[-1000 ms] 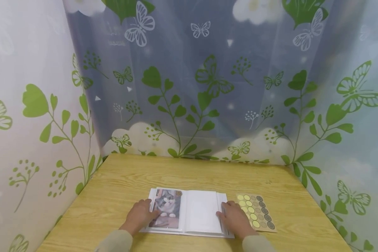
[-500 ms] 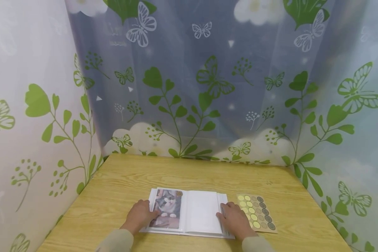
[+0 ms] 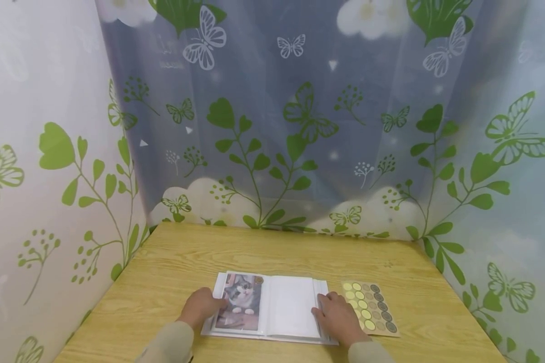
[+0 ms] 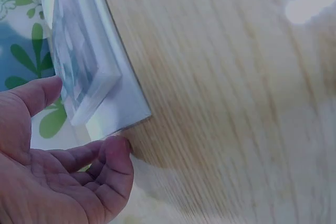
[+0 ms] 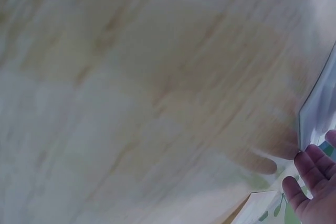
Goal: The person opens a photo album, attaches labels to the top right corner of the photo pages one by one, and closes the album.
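An open photo album [image 3: 290, 305] lies on the wooden table [image 3: 277, 249] near its front edge. Its left page holds a cat photo [image 3: 241, 296]; its right page is blank white. My left hand [image 3: 201, 306] rests at the album's left edge with relaxed fingers. In the left wrist view the fingers [image 4: 113, 161] touch the album's corner [image 4: 113, 106], and the thumb [image 4: 37, 94] lies beside the page stack. My right hand [image 3: 338, 315] lies flat on the right edge of the pages. In the right wrist view its fingertips [image 5: 315, 167] sit below the album's edge [image 5: 320, 106].
A sheet of round yellow, tan and dark stickers [image 3: 370, 306] lies just right of the album, beside my right hand. Curtains [image 3: 300, 126] printed with leaves and butterflies close in the table's back and both sides. Bare wood stretches behind the album.
My left hand has slid a little to the left, off the cat photo to the album's left edge. The right hand and the album have stayed put.
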`<state>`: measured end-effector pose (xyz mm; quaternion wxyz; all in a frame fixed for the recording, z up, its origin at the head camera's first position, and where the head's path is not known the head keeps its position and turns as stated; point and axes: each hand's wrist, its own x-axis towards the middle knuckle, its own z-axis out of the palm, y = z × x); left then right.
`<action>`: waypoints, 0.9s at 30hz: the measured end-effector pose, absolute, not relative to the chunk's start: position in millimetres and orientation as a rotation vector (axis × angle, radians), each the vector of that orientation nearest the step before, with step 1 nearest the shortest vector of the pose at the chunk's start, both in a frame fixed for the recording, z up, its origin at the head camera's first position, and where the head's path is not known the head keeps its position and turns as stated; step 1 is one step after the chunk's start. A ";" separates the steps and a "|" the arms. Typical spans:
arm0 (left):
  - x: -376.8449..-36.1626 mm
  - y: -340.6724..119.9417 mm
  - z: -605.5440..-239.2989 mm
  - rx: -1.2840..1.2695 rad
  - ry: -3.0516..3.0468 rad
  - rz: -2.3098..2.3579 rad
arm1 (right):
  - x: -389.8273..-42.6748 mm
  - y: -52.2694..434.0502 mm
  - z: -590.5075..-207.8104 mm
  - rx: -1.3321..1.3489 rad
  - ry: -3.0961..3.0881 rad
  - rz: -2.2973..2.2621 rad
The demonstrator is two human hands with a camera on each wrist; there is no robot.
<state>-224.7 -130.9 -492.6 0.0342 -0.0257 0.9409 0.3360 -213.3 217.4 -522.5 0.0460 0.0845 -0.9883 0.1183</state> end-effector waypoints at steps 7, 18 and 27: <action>-227.6 -129.5 -485.0 -0.104 2.832 1.105 | -213.0 216.5 -524.7 0.248 -3.021 0.323; -231.6 -128.1 -478.5 -0.181 2.797 0.989 | -214.4 215.6 -524.7 0.216 -3.033 0.325; -236.6 -125.3 -484.0 -0.306 2.770 0.971 | -214.2 214.2 -520.9 0.175 -3.078 0.355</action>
